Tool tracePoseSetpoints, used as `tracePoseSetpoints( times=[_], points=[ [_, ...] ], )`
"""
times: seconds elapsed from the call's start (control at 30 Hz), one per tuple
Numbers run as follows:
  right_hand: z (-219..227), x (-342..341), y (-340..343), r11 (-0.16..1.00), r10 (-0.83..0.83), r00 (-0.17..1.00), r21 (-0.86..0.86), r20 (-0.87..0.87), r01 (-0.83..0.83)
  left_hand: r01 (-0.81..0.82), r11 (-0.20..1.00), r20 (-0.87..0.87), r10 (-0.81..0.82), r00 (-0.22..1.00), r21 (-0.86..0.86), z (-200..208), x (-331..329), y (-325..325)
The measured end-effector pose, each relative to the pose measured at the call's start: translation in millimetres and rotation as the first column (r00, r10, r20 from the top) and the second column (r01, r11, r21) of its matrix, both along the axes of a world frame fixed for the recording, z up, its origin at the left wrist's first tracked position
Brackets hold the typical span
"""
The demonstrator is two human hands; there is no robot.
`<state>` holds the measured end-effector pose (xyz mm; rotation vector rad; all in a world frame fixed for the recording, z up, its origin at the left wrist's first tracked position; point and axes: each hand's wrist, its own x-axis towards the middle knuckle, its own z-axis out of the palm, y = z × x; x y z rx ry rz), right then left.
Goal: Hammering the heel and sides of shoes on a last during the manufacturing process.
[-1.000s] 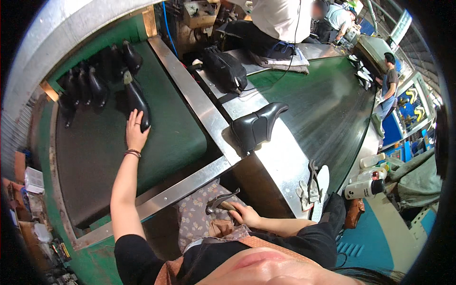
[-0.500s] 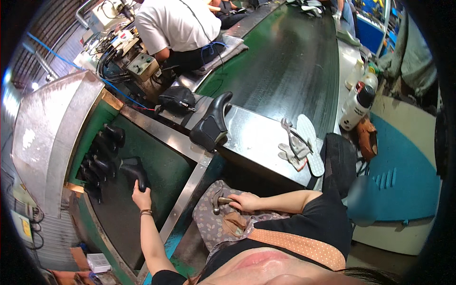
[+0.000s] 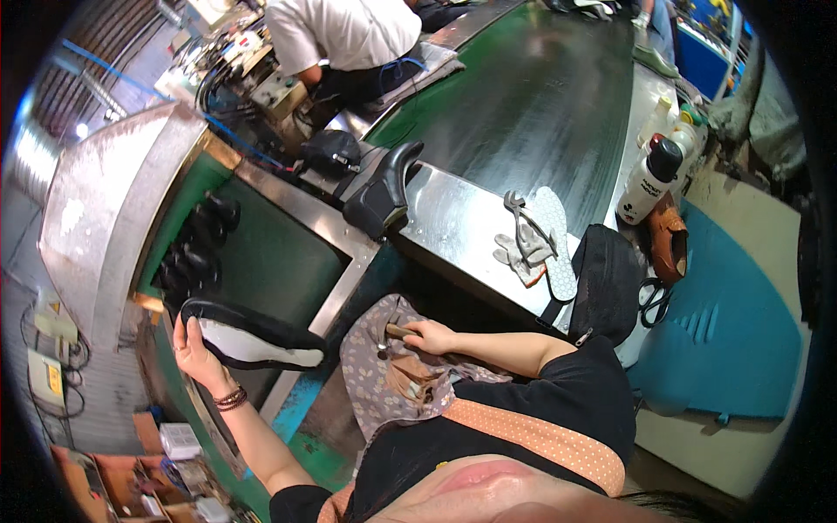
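Observation:
A black shoe (image 3: pixel 301 341), its pale underside turned up, is gripped at one end by my left hand (image 3: pixel 202 356) above the left green belt. Low over my flowered apron (image 3: pixel 370 392), my right hand (image 3: pixel 430 336) is closed round the wooden handle of a hammer (image 3: pixel 399 331); the hammer's head points down against the cloth. Several black shoes (image 3: pixel 190 261) stand clustered at the mouth of the metal housing. Another black shoe (image 3: pixel 382 193) lies tilted on the steel ledge. Farther right are pincers (image 3: pixel 521 214), grey gloves (image 3: pixel 514 252) and a white sole (image 3: pixel 558 228).
A wide green conveyor belt (image 3: pixel 532 96) runs away ahead. Bottles (image 3: pixel 649 179), a brown shoe (image 3: pixel 667 240) and a black bag (image 3: pixel 605 283) line the right side. A person in a white shirt (image 3: pixel 344 35) sits at far left. Steel rails (image 3: pixel 314 362) edge the left belt.
My left hand has lifted the black shoe off the left belt and brought it nearer, turning its underside up. My right hand keeps the hammer over the apron.

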<state>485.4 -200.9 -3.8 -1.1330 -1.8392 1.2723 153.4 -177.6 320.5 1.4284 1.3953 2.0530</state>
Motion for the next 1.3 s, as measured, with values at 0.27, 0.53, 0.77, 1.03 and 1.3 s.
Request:
tracePoseSetpoints(
  times=[0.27,0.53,0.77,1.03,1.3],
  points=[
    [64.5,-17.1,-12.6,0.78,0.148,0.821,-0.446,-0.551,-0.44,0.128,0.988,0.148,-0.115,0.982,-0.084,8.7,107.5,-46.1],
    [85.7,-7.2,-42.7,0.717,0.159,0.701,-0.407,-0.696,-0.566,0.421,0.907,0.624,-0.324,0.711,-0.008,-83.8,72.8,-42.9],
    [85.0,19.1,-48.1,0.713,0.043,0.745,-0.501,-0.666,-0.49,0.646,0.763,0.805,-0.396,0.442,0.02,-148.4,79.7,-38.4],
    [120.4,15.6,-68.3,0.8,0.313,0.942,-0.499,-0.124,-0.332,0.693,0.615,0.708,-0.292,0.643,-0.376,-252.4,42.0,-52.5],
    [126.6,21.9,-53.6,0.785,0.191,0.951,-0.544,-0.244,-0.297,0.62,0.743,0.666,-0.331,0.669,-0.254,-270.3,23.4,-62.3]
  ],
)
